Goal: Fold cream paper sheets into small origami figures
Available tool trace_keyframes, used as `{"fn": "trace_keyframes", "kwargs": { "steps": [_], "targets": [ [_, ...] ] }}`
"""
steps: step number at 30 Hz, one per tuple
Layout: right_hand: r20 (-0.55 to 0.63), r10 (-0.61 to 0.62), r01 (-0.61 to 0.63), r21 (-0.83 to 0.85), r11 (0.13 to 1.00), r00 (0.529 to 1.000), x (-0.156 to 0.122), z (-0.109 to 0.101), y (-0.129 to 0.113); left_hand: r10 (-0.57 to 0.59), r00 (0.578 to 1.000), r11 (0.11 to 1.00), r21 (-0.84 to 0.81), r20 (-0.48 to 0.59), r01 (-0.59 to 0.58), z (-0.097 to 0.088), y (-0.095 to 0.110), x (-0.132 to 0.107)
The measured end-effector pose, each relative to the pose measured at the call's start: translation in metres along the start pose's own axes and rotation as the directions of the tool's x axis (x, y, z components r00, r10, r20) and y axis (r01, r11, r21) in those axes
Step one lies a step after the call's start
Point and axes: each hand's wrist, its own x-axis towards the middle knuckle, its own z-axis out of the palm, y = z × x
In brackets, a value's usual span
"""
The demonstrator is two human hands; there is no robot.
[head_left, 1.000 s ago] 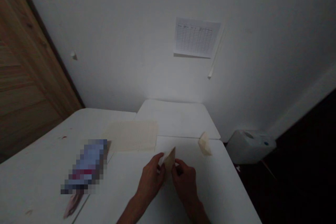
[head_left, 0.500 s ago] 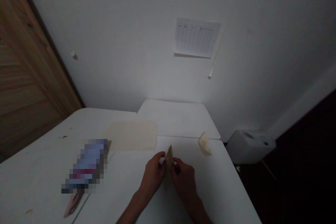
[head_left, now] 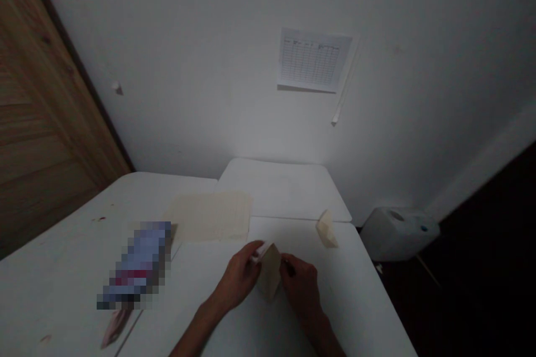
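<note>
Between my hands, over the white table, is a small folded piece of cream paper point(head_left: 270, 273), opened into a diamond shape. My left hand point(head_left: 243, 270) pinches its left side, where a paler folded edge shows near the fingertips. On the opposite side, my right hand point(head_left: 299, 281) grips the right edge with thumb and fingers closed. A second folded paper piece point(head_left: 326, 230), pointed at the top, stands on the table to the right, apart from my hands. Cream paper sheets point(head_left: 209, 216) lie flat beyond my left hand.
A blurred-out blue object point(head_left: 140, 262) lies on the left, with a pinkish item point(head_left: 116, 326) under its near end. The white tabletop point(head_left: 355, 301) meets a wall bearing a printed sheet point(head_left: 314, 60). A whitish plastic container point(head_left: 397, 234) stands beyond the right edge.
My hands have moved slightly apart. The folded paper, seen as a narrow edge before, has spread into a wider diamond facing me. The other things have stayed in place.
</note>
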Motion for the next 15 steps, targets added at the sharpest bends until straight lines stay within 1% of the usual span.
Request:
{"fn": "trace_keyframes", "kwargs": {
  "steps": [3,7,9,12,15],
  "targets": [
    [0.009,-0.027,0.027,0.034,0.999,1.0,-0.001,-0.001,0.0,0.1,0.994,0.995,0.008,0.041,-0.1,-0.006,0.01,-0.001],
    [0.026,-0.024,0.022,0.08,0.997,0.999,-0.001,-0.004,0.002,0.143,0.981,0.989,0.017,0.131,-0.147,-0.01,0.02,0.002],
    [0.042,-0.013,0.01,0.084,0.996,0.999,-0.001,-0.007,0.004,0.164,0.977,0.985,0.022,0.139,-0.169,-0.01,0.019,0.002],
    [0.078,-0.014,0.01,0.044,0.999,0.997,-0.002,-0.012,0.01,0.217,0.968,0.974,0.043,0.127,-0.224,-0.009,0.014,-0.001],
    [0.113,-0.036,0.038,-0.015,0.999,0.993,-0.002,-0.017,0.017,0.292,0.945,0.95,0.069,0.146,-0.304,-0.009,0.008,-0.006]
  ]
}}
